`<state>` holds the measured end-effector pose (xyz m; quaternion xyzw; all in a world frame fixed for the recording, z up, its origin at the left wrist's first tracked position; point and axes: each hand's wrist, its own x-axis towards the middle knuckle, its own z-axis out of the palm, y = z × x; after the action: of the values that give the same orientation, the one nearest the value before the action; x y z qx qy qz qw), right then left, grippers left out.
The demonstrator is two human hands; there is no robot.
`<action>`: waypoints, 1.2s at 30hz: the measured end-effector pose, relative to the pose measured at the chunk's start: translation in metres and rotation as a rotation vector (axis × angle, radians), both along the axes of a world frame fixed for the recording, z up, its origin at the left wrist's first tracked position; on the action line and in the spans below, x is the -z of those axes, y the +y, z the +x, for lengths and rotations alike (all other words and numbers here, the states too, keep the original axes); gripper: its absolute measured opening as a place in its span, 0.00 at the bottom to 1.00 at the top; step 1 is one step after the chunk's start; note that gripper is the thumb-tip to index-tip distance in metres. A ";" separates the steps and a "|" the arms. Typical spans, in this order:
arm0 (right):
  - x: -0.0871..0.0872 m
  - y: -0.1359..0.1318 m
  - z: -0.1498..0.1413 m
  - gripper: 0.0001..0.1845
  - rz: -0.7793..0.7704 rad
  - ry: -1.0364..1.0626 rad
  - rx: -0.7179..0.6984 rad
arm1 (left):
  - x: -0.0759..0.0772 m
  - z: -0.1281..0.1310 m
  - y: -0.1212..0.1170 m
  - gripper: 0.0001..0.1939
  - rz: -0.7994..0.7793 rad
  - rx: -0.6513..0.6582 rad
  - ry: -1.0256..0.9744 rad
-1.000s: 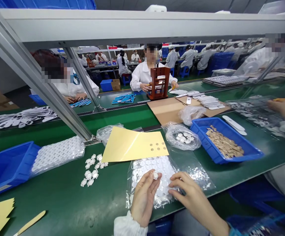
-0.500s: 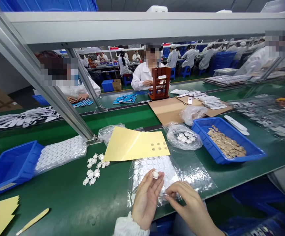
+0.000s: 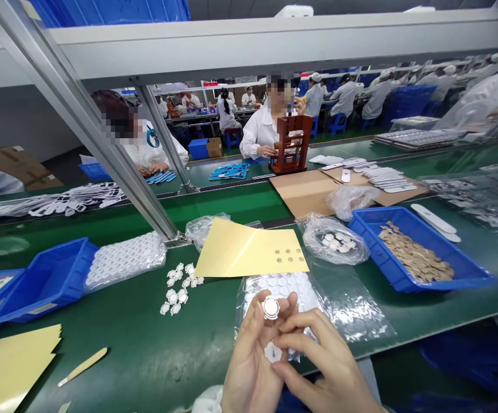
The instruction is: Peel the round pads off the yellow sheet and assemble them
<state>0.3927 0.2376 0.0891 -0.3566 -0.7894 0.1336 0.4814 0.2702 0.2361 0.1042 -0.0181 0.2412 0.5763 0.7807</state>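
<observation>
My left hand (image 3: 251, 361) is raised, its fingers holding a small round silver-centred disc (image 3: 270, 307) with a white scalloped edge. Close beside it, my right hand (image 3: 324, 367) curls inward, its fingertips pressing a white scalloped piece (image 3: 273, 352) against my left palm. Below my hands lies a clear plastic bag of white discs on silvery backing (image 3: 281, 287). A yellow backing sheet (image 3: 249, 252) with several round holes lies just beyond that bag. Loose white scalloped pieces (image 3: 180, 289) sit to the left.
A blue tray of tan discs (image 3: 416, 252) and a plastic bag of white pieces (image 3: 332, 241) stand to the right. Blue bins (image 3: 46, 281), a bubble-wrapped pack (image 3: 124, 261) and a wooden stick (image 3: 83, 367) are on the left. Co-workers sit across the green bench.
My hands have come closer together and risen slightly. A white scalloped piece now shows between them. The whole view has shifted, with the bench objects moving to the right.
</observation>
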 end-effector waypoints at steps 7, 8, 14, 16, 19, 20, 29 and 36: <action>-0.007 0.000 -0.002 0.07 0.148 0.000 0.010 | 0.000 0.000 -0.005 0.08 0.084 0.010 0.022; -0.009 0.000 0.000 0.07 0.164 0.007 0.008 | -0.001 -0.001 -0.006 0.09 0.090 0.011 0.049; -0.031 0.006 0.013 0.05 0.236 0.009 0.109 | -0.001 -0.002 -0.008 0.09 0.109 0.094 0.180; -0.035 0.009 0.014 0.04 0.237 0.010 0.119 | 0.001 -0.002 -0.009 0.10 0.109 0.117 0.205; -0.035 0.010 0.013 0.04 0.217 0.006 0.121 | 0.002 -0.002 -0.009 0.10 0.133 0.145 0.246; -0.034 0.009 0.013 0.04 0.208 0.002 0.122 | 0.002 -0.002 -0.009 0.10 0.141 0.152 0.253; -0.029 0.010 0.013 0.07 0.170 0.015 0.105 | 0.006 -0.003 -0.009 0.11 0.184 0.207 0.253; -0.028 0.010 0.013 0.07 0.196 0.001 0.110 | 0.004 -0.003 -0.010 0.10 0.183 0.211 0.238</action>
<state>0.4056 0.2477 0.1169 -0.3505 -0.7776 0.0293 0.5211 0.2673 0.2264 0.1001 0.1467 0.2789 0.5086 0.8013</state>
